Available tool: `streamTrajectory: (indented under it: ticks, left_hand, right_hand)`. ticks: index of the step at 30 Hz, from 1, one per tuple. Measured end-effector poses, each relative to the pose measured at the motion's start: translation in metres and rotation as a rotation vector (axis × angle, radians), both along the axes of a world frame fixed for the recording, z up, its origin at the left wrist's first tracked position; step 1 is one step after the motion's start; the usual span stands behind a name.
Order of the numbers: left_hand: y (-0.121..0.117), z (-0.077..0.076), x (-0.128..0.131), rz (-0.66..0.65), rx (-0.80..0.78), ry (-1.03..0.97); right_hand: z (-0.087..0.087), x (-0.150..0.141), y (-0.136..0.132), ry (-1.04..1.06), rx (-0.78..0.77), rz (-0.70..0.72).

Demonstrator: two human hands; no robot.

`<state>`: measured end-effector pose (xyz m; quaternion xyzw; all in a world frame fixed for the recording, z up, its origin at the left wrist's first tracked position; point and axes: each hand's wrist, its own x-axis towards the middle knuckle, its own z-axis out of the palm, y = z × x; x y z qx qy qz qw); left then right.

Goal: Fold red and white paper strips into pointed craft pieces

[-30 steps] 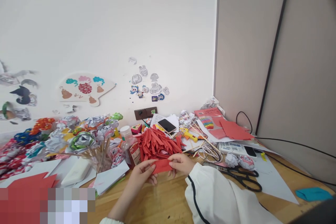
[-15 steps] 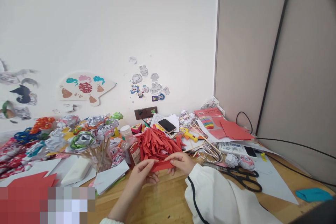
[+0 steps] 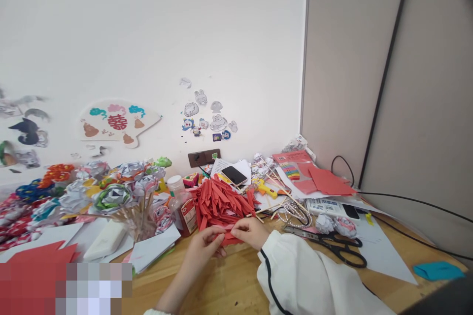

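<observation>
Table (image 3: pixel 210 285): wooden, crowded along its wall edge.
Paper (image 3: pixel 232 240): red, above the table, nearside of the strips (image 3: pixel 218 202) piled toward that edge.
Left hand (image 3: pixel 205 245): thumb and fingers pinching the paper's left end.
Right hand (image 3: pixel 254 233): pinching its right part.
Change: hands closer together than half a second ago; folding seems partway.

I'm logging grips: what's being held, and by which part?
Red paper, near its two ends: the left hand pinches one, the right hand the other.

Wooden tabletop (image 3: pixel 221 285), heap of folded red paper strips (image 3: pixel 220 202), white-capped bottle (image 3: pixel 180 209), black-handled scissors (image 3: pixel 322 238), folded teal piece (image 3: pixel 438 270)
</observation>
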<state>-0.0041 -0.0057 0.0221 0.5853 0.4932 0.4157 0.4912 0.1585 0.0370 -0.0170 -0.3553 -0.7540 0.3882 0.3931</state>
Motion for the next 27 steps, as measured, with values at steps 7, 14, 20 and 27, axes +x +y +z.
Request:
streamTrajectory:
  ticks: [7,14,20,27]
  left_hand:
    - [0.0002,-0.0034,0.0027,0.016,0.017,0.027]
    - [0.0011,-0.0044,0.0026,0.01,-0.03,-0.014]
    - [0.0019,-0.0037,0.001,-0.006,-0.045,-0.018]
    - [0.0008,-0.0034,0.0018,0.022,-0.036,-0.014]
  right_hand:
    - [-0.0074,-0.003,0.0049,0.064,-0.089,0.01]
    - [-0.0092,-0.0052,0.0047,0.09,-0.048,-0.044]
    - [-0.0079,-0.0059,0.0033,0.097,-0.103,-0.033]
    - [-0.0073,-0.0044,0.0037,0.085,-0.115,-0.033]
